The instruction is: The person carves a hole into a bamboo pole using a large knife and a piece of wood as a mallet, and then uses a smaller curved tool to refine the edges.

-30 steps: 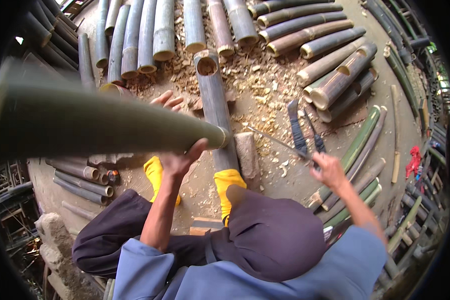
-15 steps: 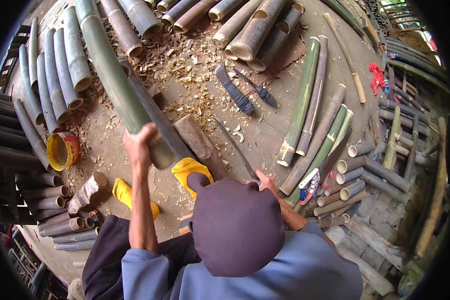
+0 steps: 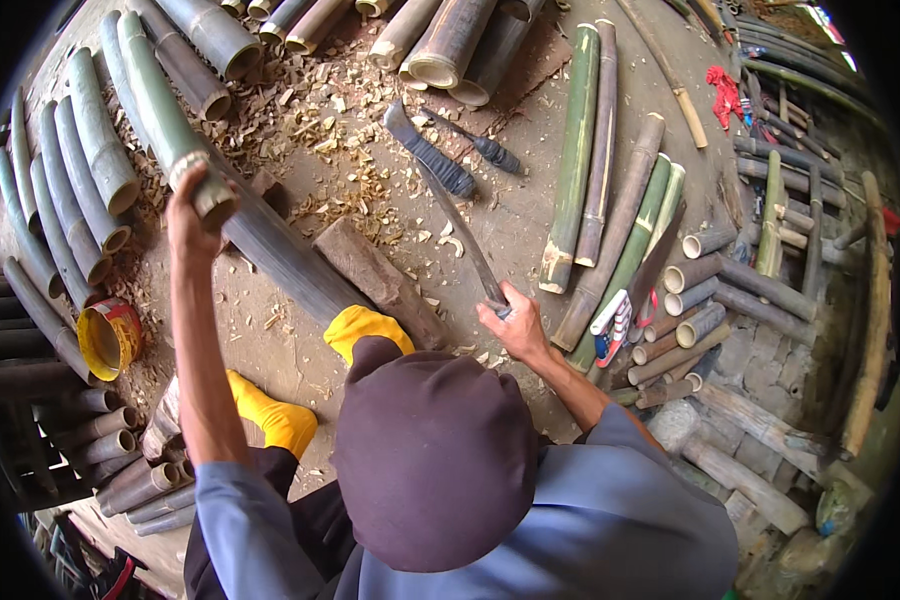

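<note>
Two hands are at work, and since half a second ago the left hand (image 3: 192, 224) has carried the near end of the green bamboo pole (image 3: 160, 95) away from beside the right yellow-covered foot (image 3: 367, 330), out toward the row of cut tubes (image 3: 100, 165). The knife (image 3: 467, 232) has stayed in the right hand (image 3: 515, 322), its blade now reaching up to the wrapped handle of the hatchet (image 3: 432, 155). The left hand is closed around the pole's near end, and the rest of the pole runs forward from that grip, well apart from the right hand. The right hand is curled around the knife's handle, over the floor. Between the hands, the dark bamboo length (image 3: 282, 258) slants down to the right foot, alongside a rough block (image 3: 382, 278); whether the pole touches it, I cannot tell. Left of the left forearm, a yellow-and-red bucket (image 3: 129, 340) lies near the tubes with its mouth showing; what it holds cannot be made out.
</note>
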A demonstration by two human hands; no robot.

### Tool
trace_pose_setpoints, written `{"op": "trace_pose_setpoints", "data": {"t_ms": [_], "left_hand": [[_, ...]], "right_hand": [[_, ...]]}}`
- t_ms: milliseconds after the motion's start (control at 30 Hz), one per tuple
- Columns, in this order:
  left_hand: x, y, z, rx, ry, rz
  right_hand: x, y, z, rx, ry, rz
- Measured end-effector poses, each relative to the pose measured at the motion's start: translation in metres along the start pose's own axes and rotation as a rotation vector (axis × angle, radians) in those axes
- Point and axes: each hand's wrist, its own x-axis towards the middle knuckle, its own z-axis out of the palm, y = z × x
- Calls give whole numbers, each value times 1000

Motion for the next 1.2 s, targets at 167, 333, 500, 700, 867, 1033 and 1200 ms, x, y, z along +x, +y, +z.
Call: {"op": "trace_pose_setpoints", "data": {"t_ms": [167, 333, 500, 700, 867, 1033, 1200], "left_hand": [[49, 70, -8, 216, 73, 448], [-52, 21, 55, 621, -90, 534], [-164, -71, 93, -44, -322, 85], [-150, -74, 31, -32, 196, 333], [-152, -62, -23, 86, 310, 406], [-159, -48, -59, 308, 419, 486], [-158, -55, -77, 259, 456, 505]], "right_hand": [[3, -14, 15, -18, 49, -58], [22, -65, 29, 48, 105, -191], [45, -147, 44, 40, 83, -846], [37, -18, 87, -193, -177, -290], [28, 24, 112, -113, -290, -65], [45, 18, 110, -127, -420, -25], [54, -5, 104, -265, -472, 58]]}}
